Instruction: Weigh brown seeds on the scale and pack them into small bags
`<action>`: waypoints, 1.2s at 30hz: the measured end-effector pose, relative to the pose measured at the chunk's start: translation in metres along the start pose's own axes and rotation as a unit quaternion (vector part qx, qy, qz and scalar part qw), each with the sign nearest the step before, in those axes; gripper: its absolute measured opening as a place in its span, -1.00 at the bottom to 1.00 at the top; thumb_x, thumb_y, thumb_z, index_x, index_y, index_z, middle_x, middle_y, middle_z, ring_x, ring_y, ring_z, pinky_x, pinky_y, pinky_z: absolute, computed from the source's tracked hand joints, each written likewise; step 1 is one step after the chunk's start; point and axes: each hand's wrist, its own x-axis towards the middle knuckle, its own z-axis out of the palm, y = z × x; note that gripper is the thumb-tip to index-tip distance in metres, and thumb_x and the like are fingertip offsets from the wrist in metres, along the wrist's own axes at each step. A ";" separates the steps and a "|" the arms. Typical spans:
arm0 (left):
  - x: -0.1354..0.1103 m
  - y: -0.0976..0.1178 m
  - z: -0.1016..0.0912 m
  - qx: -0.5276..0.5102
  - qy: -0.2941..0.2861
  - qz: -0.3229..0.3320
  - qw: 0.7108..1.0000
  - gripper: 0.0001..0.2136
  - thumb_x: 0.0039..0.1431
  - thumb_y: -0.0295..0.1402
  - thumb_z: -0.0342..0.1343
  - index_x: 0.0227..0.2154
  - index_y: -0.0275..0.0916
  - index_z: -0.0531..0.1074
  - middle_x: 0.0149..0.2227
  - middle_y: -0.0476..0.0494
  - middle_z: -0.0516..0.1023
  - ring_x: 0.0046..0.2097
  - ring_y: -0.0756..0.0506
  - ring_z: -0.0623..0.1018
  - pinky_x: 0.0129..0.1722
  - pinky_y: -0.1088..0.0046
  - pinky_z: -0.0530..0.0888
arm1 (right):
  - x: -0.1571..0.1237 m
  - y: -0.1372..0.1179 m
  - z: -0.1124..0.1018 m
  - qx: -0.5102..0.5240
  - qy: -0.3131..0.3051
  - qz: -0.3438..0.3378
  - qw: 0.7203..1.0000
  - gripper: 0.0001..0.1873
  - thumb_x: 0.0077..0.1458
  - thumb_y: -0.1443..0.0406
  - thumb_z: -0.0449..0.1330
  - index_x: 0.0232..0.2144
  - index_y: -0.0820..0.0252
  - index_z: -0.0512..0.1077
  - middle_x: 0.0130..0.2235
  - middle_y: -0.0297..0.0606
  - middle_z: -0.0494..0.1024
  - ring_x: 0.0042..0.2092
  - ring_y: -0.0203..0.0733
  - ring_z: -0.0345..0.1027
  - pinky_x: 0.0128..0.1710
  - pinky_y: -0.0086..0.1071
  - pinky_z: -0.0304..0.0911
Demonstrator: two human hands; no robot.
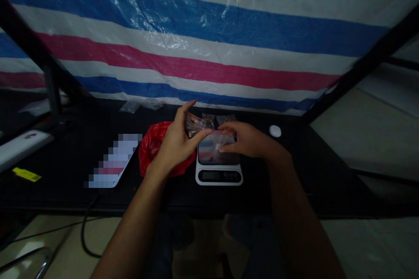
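Observation:
A small white digital scale (219,176) with a shiny reflective plate sits on the black table in front of me. Just over its plate, my right hand (245,139) has its fingers and thumb around a small clear plastic bag (217,138). My left hand (176,141) is spread, thumb stretched toward the bag's upper left edge; whether it touches the bag I cannot tell. Behind the scale lie several small clear bags (208,119) with brownish contents. A red plastic bag (153,139) lies open-mouthed beside the scale, partly hidden by my left hand and wrist.
Left of the red bag lies a pixelated phone-like device (114,161). Further left are a yellow tag (26,174) and a long white object (24,149). Clear bags (131,105) rest by the striped sheet (209,39). A round white item (275,131) is at right.

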 end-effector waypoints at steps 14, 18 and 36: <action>-0.002 -0.001 -0.013 -0.022 -0.095 -0.037 0.995 -0.23 0.32 -0.18 0.10 0.44 -0.17 -0.19 0.26 -0.36 0.33 0.18 -0.32 0.46 0.21 -0.02 0.42 | -0.004 -0.038 0.020 -0.107 -0.033 -0.021 0.994 -0.86 0.03 0.38 0.31 -0.47 0.04 0.65 -0.41 -0.26 0.65 -0.36 -0.14 0.47 -0.37 -0.32 0.18; -0.001 0.001 -0.014 -0.048 -0.115 -0.019 0.992 -0.20 0.25 -0.21 0.21 0.43 -0.12 -0.10 0.28 -0.33 0.33 0.20 -0.30 0.46 0.22 0.03 0.43 | -0.006 -0.042 0.000 -0.019 0.072 -0.043 0.996 -0.81 0.20 0.24 0.23 -0.25 0.08 0.66 -0.43 -0.33 0.62 -0.41 -0.22 0.41 -0.38 -0.36 0.19; -0.002 0.004 -0.008 -0.171 -0.082 0.018 0.982 -0.19 0.13 -0.18 0.36 0.38 -0.07 0.11 0.25 -0.30 0.43 0.15 -0.28 0.55 0.12 0.13 0.55 | -0.005 -0.042 -0.009 0.110 0.121 -0.124 0.979 -0.91 0.17 0.27 0.28 -0.35 0.18 0.55 -0.21 -0.24 0.56 -0.19 -0.18 0.42 -0.21 -0.32 0.28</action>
